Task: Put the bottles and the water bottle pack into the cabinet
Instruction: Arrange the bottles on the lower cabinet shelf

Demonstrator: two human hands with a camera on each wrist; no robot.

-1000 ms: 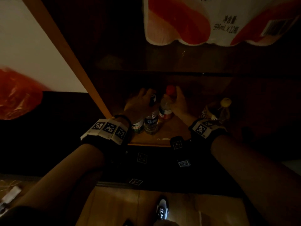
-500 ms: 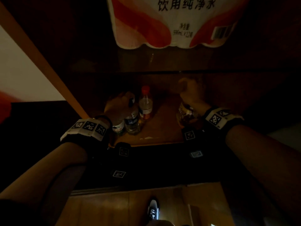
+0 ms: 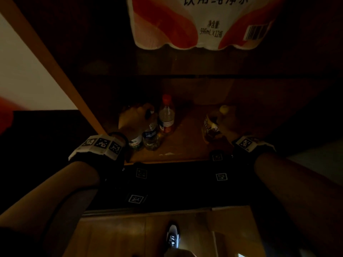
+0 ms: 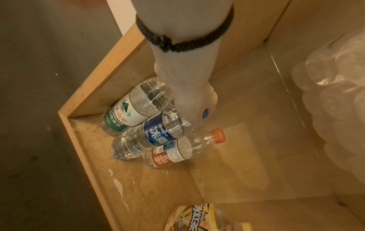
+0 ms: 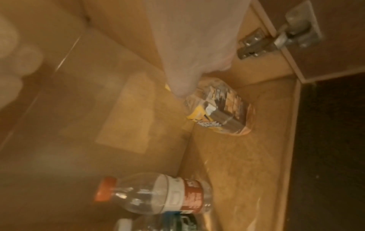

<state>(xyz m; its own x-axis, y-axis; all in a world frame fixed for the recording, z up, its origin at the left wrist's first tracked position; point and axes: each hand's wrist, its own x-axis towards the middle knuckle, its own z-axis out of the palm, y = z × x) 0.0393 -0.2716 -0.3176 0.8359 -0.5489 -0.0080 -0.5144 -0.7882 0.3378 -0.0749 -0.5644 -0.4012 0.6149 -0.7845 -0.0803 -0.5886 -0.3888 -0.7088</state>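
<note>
L hand [image 4: 194, 107] curled over the necks/caps of the green-label bottle [image 4: 126, 112] and blue-label bottle [image 4: 156, 136], blue cap peeking out between the fingers; both stand upright in cabinet's front-left corner. Orange-cap bottle [image 4: 177, 151] stands free, touching the blue-label one, just to its right. R hand [image 3: 225, 123] wrapped around upper part of the yellow-label tea bottle [image 5: 219, 111], cap [image 3: 224, 109] showing above the hand; bottle base on the cabinet floor [image 4: 227, 171] near the right wall, well apart from the other three. Water bottle pack [image 3: 202, 23] sits on the shelf above. Door hinge [image 5: 276, 39] on the right side.
</note>
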